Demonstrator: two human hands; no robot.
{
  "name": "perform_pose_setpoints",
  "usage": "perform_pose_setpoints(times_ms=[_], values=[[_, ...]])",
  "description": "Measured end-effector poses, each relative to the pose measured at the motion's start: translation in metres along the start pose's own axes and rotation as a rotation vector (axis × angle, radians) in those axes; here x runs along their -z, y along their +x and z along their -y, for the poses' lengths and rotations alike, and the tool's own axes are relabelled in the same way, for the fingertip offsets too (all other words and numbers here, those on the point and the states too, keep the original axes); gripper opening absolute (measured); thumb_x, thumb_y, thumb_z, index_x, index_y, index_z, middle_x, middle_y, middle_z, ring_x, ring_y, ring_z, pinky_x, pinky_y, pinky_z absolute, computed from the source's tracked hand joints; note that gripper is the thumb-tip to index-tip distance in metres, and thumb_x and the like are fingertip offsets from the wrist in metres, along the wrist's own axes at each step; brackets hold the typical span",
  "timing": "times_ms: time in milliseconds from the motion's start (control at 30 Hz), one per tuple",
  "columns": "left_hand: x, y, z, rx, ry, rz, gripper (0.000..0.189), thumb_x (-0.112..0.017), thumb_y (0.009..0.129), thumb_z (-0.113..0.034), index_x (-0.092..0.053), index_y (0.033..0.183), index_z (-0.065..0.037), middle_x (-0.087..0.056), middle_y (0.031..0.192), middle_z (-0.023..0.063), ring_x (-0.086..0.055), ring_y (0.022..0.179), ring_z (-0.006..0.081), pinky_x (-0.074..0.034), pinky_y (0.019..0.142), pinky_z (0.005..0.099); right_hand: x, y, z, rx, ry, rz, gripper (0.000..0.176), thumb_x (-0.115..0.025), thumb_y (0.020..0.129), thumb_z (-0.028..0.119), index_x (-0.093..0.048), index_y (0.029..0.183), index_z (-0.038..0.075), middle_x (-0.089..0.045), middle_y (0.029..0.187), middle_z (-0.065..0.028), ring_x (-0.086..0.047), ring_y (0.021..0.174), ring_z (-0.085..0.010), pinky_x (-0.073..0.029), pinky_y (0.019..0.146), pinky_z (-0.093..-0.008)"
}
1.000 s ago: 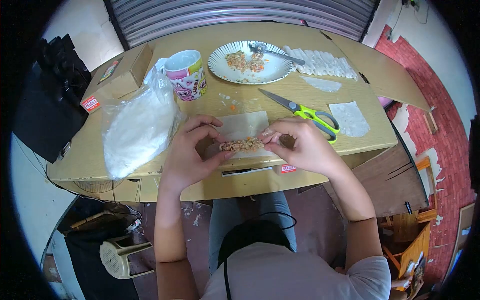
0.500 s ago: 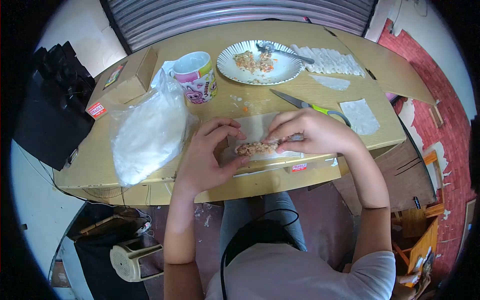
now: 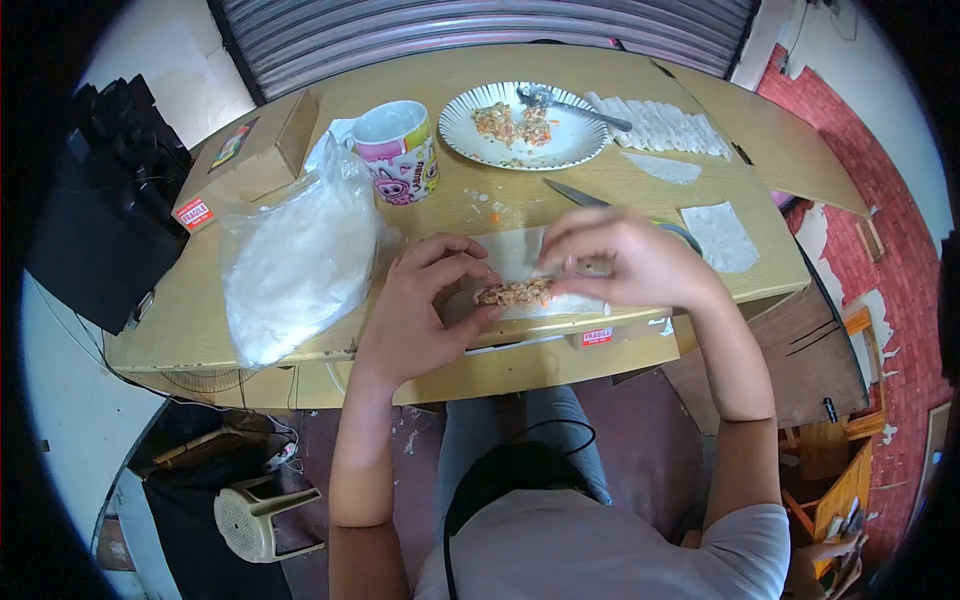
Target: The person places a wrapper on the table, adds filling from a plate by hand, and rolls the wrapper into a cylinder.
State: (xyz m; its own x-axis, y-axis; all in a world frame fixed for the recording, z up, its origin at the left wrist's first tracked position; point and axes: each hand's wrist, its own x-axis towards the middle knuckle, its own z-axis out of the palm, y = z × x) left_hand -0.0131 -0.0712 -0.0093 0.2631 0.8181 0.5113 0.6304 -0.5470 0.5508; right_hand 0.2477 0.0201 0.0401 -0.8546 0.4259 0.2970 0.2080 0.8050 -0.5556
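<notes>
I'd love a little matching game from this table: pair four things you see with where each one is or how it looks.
Things:
1. mug
2. spoon
3. filling
4. plastic bag

Place or look:
A. lying on the paper plate
B. on the wrapper, between the left hand and the right hand
C. white contents, beside the left hand
D. pink cartoon print

Pairs: 1-D, 2-A, 3-B, 4-C
</notes>
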Motion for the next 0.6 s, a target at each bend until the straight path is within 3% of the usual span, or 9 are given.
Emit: perform_pose_setpoints(times_ms=[33,100,200,267,367,600], values=[[0.001,0.000,-0.001,-0.001,0.005,-0.006,0.031,-0.085,0.076,-0.009,-0.073,0.104,-0.005,-0.065,0.119,0.0115,-0.066,0.110,0.0271,-0.052,0.098,0.0380,0.006,0.005,-0.002,0.002,-0.002,0.003,0.021,-0.080,0.087,0.009,-0.078,0.107,0.005,-0.073,0.100,-0.0080,-0.070,0.085,-0.0208,-0.057,0.075,-0.0333],[0.002,0.001,-0.003,-0.001,0.009,-0.012,0.031,-0.085,0.077,-0.009,-0.073,0.105,-0.005,-0.066,0.119,0.0116,-0.066,0.109,0.0269,-0.052,0.098,0.0377,0.027,0.025,-0.016,-0.084,-0.109,-0.229,0.016,-0.075,0.090,0.008,-0.078,0.105,0.004,-0.073,0.095,-0.0092,-0.070,0.084,-0.0208,-0.057,0.076,-0.0332],[0.001,0.002,-0.004,0.043,-0.106,-0.001,0.030,-0.083,0.079,-0.008,-0.072,0.106,-0.004,-0.067,0.117,0.0121,-0.067,0.109,0.0269,-0.052,0.097,0.0365,0.053,0.065,-0.051,-0.226,-0.351,-0.354,0.017,-0.069,0.093,0.008,-0.078,0.108,0.004,-0.075,0.100,-0.0125,-0.072,0.087,-0.0242,-0.057,0.080,-0.0341],[-0.001,0.002,-0.004,0.046,-0.124,-0.063,0.026,-0.083,0.078,-0.013,-0.072,0.099,-0.005,-0.068,0.109,0.0114,-0.068,0.104,0.0315,-0.053,0.093,0.0404,0.060,0.086,-0.093,-0.291,-0.457,-0.091,0.021,-0.070,0.092,0.012,-0.077,0.111,0.004,-0.077,0.104,-0.0150,-0.074,0.094,-0.0274,-0.057,0.084,-0.0366],[0.004,0.001,-0.005,0.039,-0.113,-0.003,0.029,-0.082,0.080,-0.008,-0.071,0.106,-0.002,-0.067,0.116,0.0123,-0.067,0.108,0.0269,-0.052,0.095,0.0362,0.053,0.098,-0.092,-0.334,-0.529,0.061,0.027,-0.071,0.089,0.014,-0.077,0.113,0.005,-0.078,0.106,-0.0162,-0.075,0.096,-0.0283,-0.057,0.086,-0.0386],[0.003,0.003,-0.004,0.061,-0.142,0.016,0.029,-0.082,0.079,-0.006,-0.070,0.105,-0.003,-0.069,0.112,0.0124,-0.067,0.106,0.0271,-0.052,0.094,0.0365,0.055,0.104,-0.075,-0.335,-0.543,0.169,0.033,-0.069,0.087,0.014,-0.076,0.119,0.009,-0.077,0.105,-0.0167,-0.074,0.095,-0.0318,-0.057,0.087,-0.0414]])
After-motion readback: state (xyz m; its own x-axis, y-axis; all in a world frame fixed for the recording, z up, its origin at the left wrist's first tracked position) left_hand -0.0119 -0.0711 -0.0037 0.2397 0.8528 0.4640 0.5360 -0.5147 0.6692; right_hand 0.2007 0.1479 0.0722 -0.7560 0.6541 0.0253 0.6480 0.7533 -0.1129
